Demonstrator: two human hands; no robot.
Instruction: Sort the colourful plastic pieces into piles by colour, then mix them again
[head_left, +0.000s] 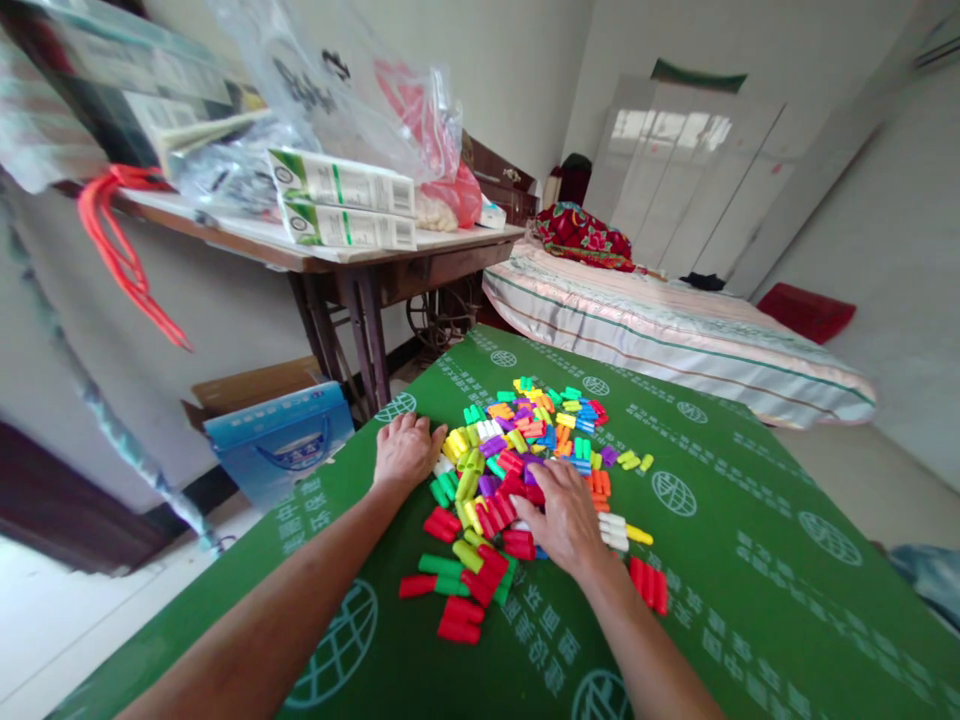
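A heap of small coloured plastic caps (469, 475), tube-shaped and in many colours, is spread over a green printed board (720, 580). At the heap's left edge, my left hand (407, 447) rests with its fingers partly stretched, beside yellow and white pieces; nothing shows in it. My right hand (564, 515) reaches over the near right side, thumb and fingers apart, touching red and purple pieces. Just below its thumb lie red caps (519, 544). Red and green caps (460, 618) lie nearer to me, and a row of red ones (649, 585) lies right of my right wrist.
To the left stands a sewing-machine table (465, 243) carrying white-and-green boxes (345, 200), plastic bags and a hanging red cord (124, 255). A blue carton (281, 440) is on the floor beneath. Behind the board is a bed (660, 320) with a striped cover.
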